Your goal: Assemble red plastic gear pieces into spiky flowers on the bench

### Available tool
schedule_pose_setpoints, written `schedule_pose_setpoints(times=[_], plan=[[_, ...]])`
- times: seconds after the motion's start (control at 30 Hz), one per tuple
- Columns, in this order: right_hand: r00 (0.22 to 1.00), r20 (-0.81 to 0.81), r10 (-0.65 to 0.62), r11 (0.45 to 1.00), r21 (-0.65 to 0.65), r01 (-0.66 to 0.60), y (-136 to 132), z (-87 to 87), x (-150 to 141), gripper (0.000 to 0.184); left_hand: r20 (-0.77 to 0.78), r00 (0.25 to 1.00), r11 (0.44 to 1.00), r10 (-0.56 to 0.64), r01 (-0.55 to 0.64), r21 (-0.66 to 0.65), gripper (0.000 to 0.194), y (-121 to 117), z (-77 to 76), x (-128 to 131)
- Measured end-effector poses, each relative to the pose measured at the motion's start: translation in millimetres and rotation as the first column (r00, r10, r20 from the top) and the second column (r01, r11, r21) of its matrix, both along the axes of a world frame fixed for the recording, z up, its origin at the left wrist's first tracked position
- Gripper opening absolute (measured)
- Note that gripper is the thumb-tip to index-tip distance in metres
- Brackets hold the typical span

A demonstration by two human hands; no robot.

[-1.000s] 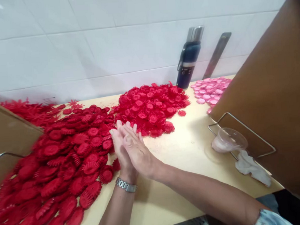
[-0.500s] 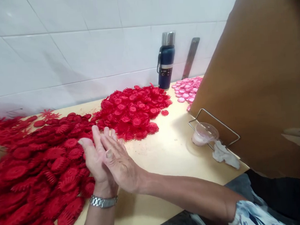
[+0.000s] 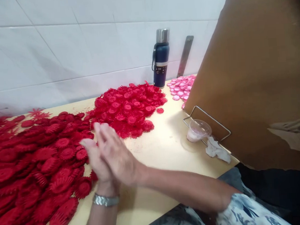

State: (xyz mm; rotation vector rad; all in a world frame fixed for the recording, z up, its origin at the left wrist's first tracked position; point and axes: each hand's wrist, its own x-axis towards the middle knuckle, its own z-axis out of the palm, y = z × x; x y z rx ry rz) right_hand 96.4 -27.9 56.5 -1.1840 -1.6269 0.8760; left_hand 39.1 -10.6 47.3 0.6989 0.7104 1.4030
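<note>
My left hand (image 3: 96,162), with a silver watch on its wrist, is tipped up with its thumb and fingers stretched out. Flat across its palm lies my right hand (image 3: 119,154), fingers extended and pressed together. Whether anything lies between the two palms is hidden. Both hands are above the table, close to a large heap of dark red, fringed felt-like discs (image 3: 43,154) on the left. Just beyond my fingertips is a second pile of smaller red fringed pieces (image 3: 128,109).
Along the tiled wall stand a blue flask (image 3: 161,58) and a dark flat bar (image 3: 185,56). Pink discs (image 3: 181,87) lie near them. On the right, a large cardboard sheet (image 3: 252,78) rises beside a wire stand (image 3: 214,120), a clear plastic cup (image 3: 198,129) and crumpled tissue (image 3: 216,150).
My right hand has slid a little over the left palm, its fingers now closer together. The whole view has shifted slightly, so the objects appear further left and higher.
</note>
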Motion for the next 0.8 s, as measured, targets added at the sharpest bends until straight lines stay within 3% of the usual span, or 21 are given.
schedule_pose_setpoints(times=[0.1, 0.27, 0.47, 0.67, 0.8], plan=[[0.997, -0.063, 0.041, 0.999, 0.013, -0.04, -7, -1.4, -2, 0.058, -0.005, 1.0, 0.999, -0.031, 0.031, -0.023, 0.048, 5, 1.2, -4], [0.983, -0.161, -0.091, 0.993, -0.091, 0.077, 24, -4.3, 12, 0.067, -0.023, 0.995, 0.991, -0.096, 0.097, 0.095, 0.059, -18, -0.4, 18], [0.999, -0.02, 0.032, 0.999, -0.026, -0.033, -7, -6.3, 7, 0.059, 0.015, 0.998, 0.996, -0.058, 0.058, -0.067, 0.055, -7, -0.8, 10], [0.988, -0.034, -0.149, 0.984, -0.1, 0.145, 16, -14.2, 21, 0.059, -0.012, 0.992, 0.992, -0.122, 0.122, 0.011, 0.06, -17, -11.8, 25], [0.998, 0.002, -0.059, 0.998, -0.018, 0.059, 4, -20.6, 21, 0.059, 0.047, 0.988, 0.986, -0.145, 0.149, -0.07, 0.058, -16, -17.3, 22]])
